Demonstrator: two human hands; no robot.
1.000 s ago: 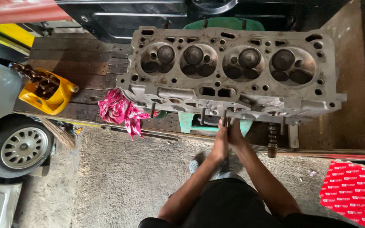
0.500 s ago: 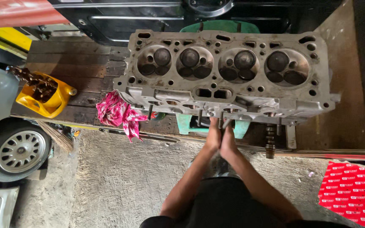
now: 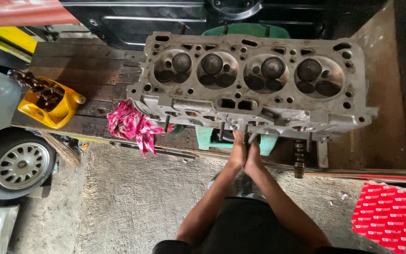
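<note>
Under the near edge of the grey cylinder head [image 3: 254, 84] on the green stool [image 3: 207, 137], left hand [image 3: 237, 153] and right hand [image 3: 253, 156] press together, fingers' grip hidden; the overhanging head might tip

grey cylinder head [image 3: 254, 80], pink patterned rag [image 3: 130, 123], yellow container [image 3: 52, 106], red printed box [image 3: 385, 210], green stool [image 3: 207, 137]

Two bare forearms, slim and long, with no sleeves, watch or gloves on them. The left hand [image 3: 237, 155] and right hand [image 3: 253, 157] are bare too (no rings visible). Lower down, dark black clothing covers the lap.
</note>
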